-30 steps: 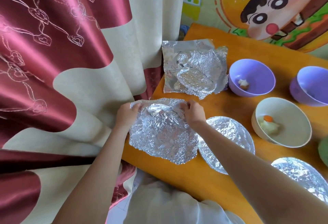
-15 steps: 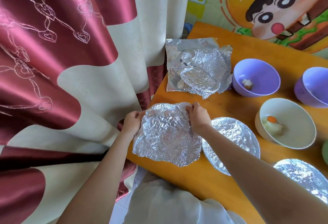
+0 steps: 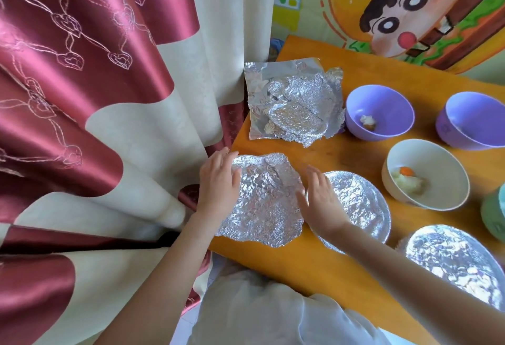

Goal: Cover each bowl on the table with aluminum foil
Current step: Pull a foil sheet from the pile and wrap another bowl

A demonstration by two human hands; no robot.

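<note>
At near-left corner of table: foil sheet being pressed flat under both hands.
Two foil-covered bowls sit nearest, right. Left hand and right hand are spread, fingers straight, pinching nothing. Can't tell if a bowl sits under the sheet. It reaches the table's left edge with the curtain hard against it, so the only free room is rightward. Next, probably: carry it to the cream bowl or a lilac bowl, both uncovered. Spare foil pile is farthest.
</note>
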